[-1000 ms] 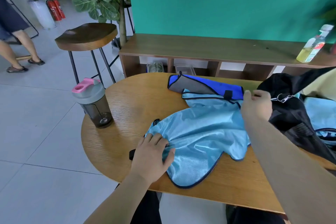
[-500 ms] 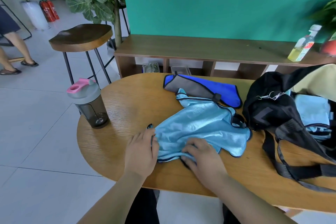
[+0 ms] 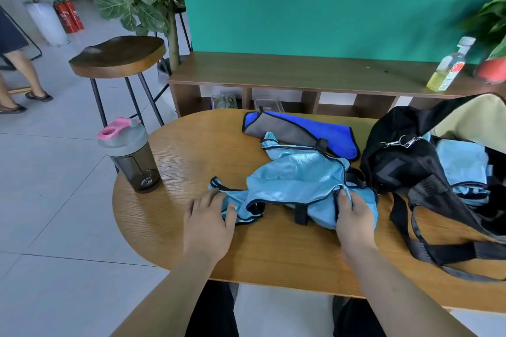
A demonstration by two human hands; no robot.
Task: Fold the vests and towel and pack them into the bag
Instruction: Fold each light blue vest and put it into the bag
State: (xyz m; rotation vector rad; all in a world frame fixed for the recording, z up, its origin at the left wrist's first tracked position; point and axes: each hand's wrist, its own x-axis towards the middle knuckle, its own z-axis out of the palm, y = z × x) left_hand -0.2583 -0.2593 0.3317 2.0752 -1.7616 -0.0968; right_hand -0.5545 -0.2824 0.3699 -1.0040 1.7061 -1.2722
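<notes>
A light blue vest (image 3: 298,180) with dark trim lies crumpled in the middle of the wooden table (image 3: 191,150). My left hand (image 3: 209,220) pinches its left edge between thumb and fingers. My right hand (image 3: 353,213) grips a bunch of its right side. Behind the vest lies a folded blue and grey towel (image 3: 301,131). At the right stands an open black bag (image 3: 405,156) with light blue cloth (image 3: 462,164) folded inside it; its straps trail over the table.
A grey shaker bottle (image 3: 130,156) with a pink lid stands at the table's left edge. Behind are a wooden stool (image 3: 117,56), a low shelf (image 3: 301,74) with a yellow drink bottle (image 3: 449,65), and plants. A person's legs (image 3: 16,76) show at far left.
My right hand came from the bag's side to the vest's near edge, then slid right along it. The vest got folded toward me and bunched narrower. My left hand stayed at its left edge.
</notes>
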